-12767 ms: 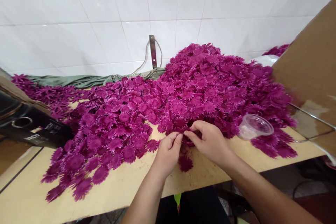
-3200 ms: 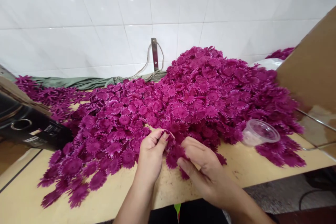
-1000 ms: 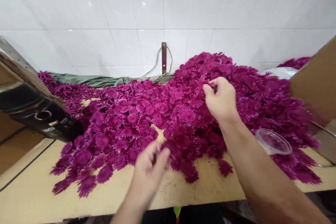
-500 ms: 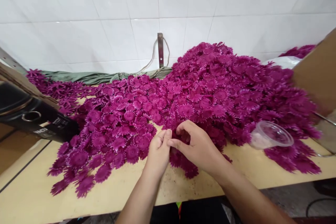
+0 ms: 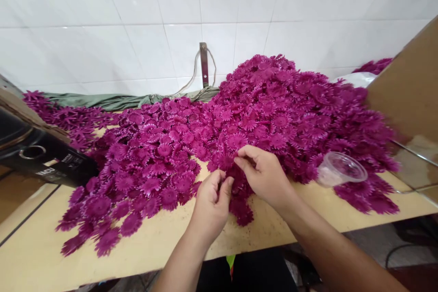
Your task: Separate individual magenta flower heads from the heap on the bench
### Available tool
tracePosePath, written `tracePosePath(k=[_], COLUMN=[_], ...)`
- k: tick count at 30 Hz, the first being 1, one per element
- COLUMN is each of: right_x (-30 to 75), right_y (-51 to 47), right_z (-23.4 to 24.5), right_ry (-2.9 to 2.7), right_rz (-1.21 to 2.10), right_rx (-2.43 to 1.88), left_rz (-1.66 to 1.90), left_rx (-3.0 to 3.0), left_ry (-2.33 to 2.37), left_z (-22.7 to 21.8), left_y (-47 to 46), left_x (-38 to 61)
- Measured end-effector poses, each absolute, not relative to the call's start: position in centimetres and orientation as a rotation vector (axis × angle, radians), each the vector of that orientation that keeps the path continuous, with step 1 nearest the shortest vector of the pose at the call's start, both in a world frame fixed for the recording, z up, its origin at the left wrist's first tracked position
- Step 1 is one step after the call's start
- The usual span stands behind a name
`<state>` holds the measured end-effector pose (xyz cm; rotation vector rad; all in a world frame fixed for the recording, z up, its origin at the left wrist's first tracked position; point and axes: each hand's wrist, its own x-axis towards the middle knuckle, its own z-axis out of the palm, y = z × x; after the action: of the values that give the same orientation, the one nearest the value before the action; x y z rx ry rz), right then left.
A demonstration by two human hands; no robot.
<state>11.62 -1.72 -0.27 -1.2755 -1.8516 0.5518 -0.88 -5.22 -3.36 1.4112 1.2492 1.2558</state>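
Note:
A big heap of magenta fabric flower heads [image 5: 273, 109] covers the pale wooden table [image 5: 143, 251], tall at the right and spread flat at the left. Both hands meet at the heap's front edge. My left hand [image 5: 211, 200] is closed, its fingers pinching flower pieces. My right hand [image 5: 265, 174] is also closed, thumb and forefinger pinched on a flower [image 5: 236, 174] between the two hands. A few loose flowers [image 5: 242, 212] lie just below the hands.
A clear plastic cup [image 5: 340, 169] lies on its side at the heap's right foot. A cardboard flap [image 5: 407, 86] rises at the right. At the left stands a black box [image 5: 44, 164]. Green cloth [image 5: 102, 100] runs along the white tiled wall.
One second ago my right hand was reaching up onto the heap; it has come back down to meet my left hand at the front edge, both pinching flowers.

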Motion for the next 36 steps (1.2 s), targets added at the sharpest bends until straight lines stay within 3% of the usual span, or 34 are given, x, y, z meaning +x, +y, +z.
tracePosePath(k=[10, 16, 23, 31, 33, 36], right_x=[7.2, 11.4, 11.3, 10.1, 10.0, 10.0], right_y=[2.3, 7.0, 2.9, -1.4, -1.3, -1.2], right_z=[1.0, 3.6, 3.4, -0.6, -1.0, -1.3], right_ry=[-1.794, -1.404, -1.823, -1.812, -1.779, -1.805], right_rz=[0.410, 0.150, 0.388, 1.399, 1.445, 1.177], right_rx=[-1.183, -1.546, -1.374, -1.079, -1.041, -1.106], left_rz=[1.469, 1.378, 1.325, 1.375, 1.361, 1.350], left_rx=[1.217, 1.340, 1.099, 0.879, 0.856, 0.939], left_ry=[1.402, 1.274, 1.185, 1.135, 1.125, 1.121], left_z=[-1.7, -1.9, -3.1, -4.3, -4.5, -4.3], left_y=[-5.5, -7.6, -4.5, -3.6, -3.6, -3.8], left_x=[-2.4, -3.1, -3.5, -2.3, -2.2, -2.2])
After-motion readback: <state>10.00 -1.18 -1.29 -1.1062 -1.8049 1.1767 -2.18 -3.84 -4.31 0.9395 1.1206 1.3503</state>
